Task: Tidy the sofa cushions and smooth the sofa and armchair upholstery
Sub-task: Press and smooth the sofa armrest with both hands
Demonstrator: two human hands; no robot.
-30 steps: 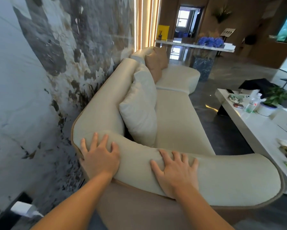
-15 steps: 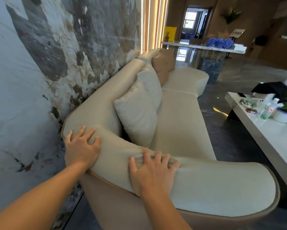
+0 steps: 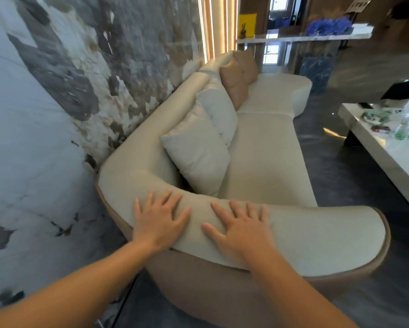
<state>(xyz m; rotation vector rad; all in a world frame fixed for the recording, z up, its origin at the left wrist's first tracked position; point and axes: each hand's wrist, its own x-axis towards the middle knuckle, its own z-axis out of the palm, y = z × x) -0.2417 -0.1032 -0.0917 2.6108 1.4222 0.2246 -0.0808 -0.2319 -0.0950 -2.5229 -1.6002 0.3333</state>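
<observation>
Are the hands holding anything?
No. The left hand and right hand lie flat, fingers spread, on the sofa armrest; nothing is gripped.

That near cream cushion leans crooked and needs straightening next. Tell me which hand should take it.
Probably the left hand. It lies flat on the armrest just below the cream cushion, near its lower corner. The right hand rests farther along, toward the open seat.
</observation>
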